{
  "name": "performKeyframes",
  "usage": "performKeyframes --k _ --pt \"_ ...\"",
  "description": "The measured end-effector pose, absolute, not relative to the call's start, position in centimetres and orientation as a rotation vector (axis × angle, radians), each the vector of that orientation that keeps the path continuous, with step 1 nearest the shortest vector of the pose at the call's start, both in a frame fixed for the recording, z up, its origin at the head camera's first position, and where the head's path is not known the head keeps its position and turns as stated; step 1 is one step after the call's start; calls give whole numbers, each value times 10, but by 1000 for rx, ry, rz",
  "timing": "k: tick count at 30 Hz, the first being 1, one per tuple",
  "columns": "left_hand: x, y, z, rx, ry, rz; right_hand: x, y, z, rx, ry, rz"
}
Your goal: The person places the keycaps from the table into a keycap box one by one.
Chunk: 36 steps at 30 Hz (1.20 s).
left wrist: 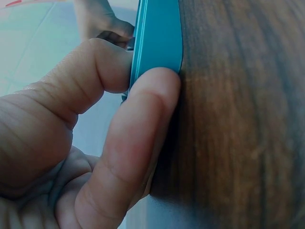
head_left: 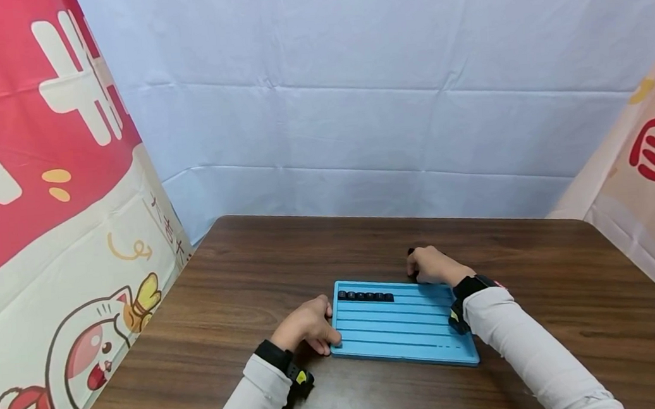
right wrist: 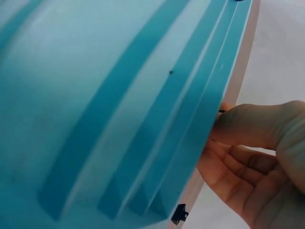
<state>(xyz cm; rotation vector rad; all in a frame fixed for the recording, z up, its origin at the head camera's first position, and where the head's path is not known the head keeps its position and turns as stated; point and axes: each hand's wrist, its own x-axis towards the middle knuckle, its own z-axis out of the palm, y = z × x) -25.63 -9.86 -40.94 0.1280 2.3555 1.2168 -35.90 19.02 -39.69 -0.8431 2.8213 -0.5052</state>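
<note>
Blue tray (head_left: 405,332) lies on tabletop (head_left: 253,279), long axis left-right, between hands: left hand (head_left: 307,326) pinches its left edge; right hand (head_left: 431,265) at far-right corner pinches a small black piece (head_left: 410,251).

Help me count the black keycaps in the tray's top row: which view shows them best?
The head view: the row of black keycaps sits in the blue tray's top groove. The wrist views show mostly tray edges and fingers, not the row.

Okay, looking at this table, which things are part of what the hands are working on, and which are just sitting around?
In use:
- blue grooved tray
- row of black keycaps in its top groove
- left hand, gripping the tray's left edge
- right hand, at the tray's far right corner

Just around:
- wooden table
- white backdrop cloth
- cartoon banners
</note>
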Motion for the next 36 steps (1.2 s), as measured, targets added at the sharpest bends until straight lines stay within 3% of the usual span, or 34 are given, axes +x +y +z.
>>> performKeyframes --k 36 --pt "-256 -99 -408 147 2362 1199 -347 209 -380 -866 2754 -861"
